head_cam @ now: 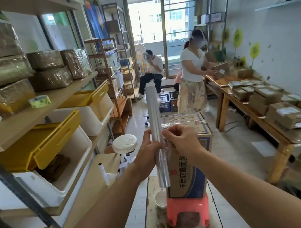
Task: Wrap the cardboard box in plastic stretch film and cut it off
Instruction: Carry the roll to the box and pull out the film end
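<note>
A tall cardboard box (192, 177) with blue print stands upright on a pink plastic stool (187, 212). In front of its left side I hold a long roll of clear stretch film (156, 124) upright. My left hand (148, 150) grips the roll around its lower middle. My right hand (180, 140) pinches the loose edge of the film just right of the roll, close to the box's upper left corner. A strip of film lies across the box's top edge.
Shelves with wrapped parcels, a tape roll (40, 101) and yellow-lidded bins (41, 145) line the left. A white round stool (124, 143) stands left of the box. A wooden table (275, 135) with small boxes runs along the right. Two people work farther back.
</note>
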`<control>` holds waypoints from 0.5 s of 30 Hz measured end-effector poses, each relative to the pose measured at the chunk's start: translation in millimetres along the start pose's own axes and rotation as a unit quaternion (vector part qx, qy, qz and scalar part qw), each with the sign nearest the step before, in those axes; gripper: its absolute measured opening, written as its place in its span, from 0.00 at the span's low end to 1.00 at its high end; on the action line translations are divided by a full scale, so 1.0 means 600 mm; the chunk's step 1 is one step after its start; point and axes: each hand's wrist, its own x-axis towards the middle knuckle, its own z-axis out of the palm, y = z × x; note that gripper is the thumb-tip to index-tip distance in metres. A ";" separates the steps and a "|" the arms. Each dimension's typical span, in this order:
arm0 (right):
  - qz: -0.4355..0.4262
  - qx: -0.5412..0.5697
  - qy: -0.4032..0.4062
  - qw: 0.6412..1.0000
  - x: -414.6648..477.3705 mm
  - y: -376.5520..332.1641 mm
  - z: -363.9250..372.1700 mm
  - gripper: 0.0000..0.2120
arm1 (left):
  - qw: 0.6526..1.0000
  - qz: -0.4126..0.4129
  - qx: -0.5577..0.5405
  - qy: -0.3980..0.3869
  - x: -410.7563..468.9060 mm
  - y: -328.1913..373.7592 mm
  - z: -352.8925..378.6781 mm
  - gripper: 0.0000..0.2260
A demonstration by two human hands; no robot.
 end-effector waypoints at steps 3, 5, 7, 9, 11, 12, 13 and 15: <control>0.034 0.021 -0.007 0.999 0.009 -0.008 0.016 0.06 | 0.999 0.004 -0.011 0.036 0.003 0.002 -0.013 0.23; 0.055 0.038 0.000 0.998 0.014 -0.017 0.027 0.08 | 0.998 0.004 -0.015 0.056 0.005 -0.001 -0.024 0.24; 0.074 0.041 -0.011 0.996 0.019 -0.021 0.036 0.13 | 0.998 0.007 0.002 0.068 0.004 -0.006 -0.035 0.23; 0.095 -0.011 -0.046 0.994 0.020 -0.018 0.047 0.20 | 0.997 0.017 0.021 0.071 0.004 -0.015 -0.047 0.24; 0.093 -0.090 -0.068 0.989 0.017 -0.004 0.067 0.20 | 0.995 0.031 0.049 0.077 0.001 -0.027 -0.056 0.25; 0.089 -0.110 -0.070 0.987 0.015 0.006 0.078 0.16 | 0.994 0.037 0.065 0.084 -0.002 -0.031 -0.058 0.26; 0.092 -0.109 -0.069 0.987 0.015 0.017 0.089 0.13 | 0.992 0.038 0.075 0.094 -0.004 -0.037 -0.063 0.26; 0.110 -0.068 -0.062 0.990 0.015 0.035 0.105 0.09 | 0.990 0.029 0.077 0.115 -0.011 -0.047 -0.073 0.28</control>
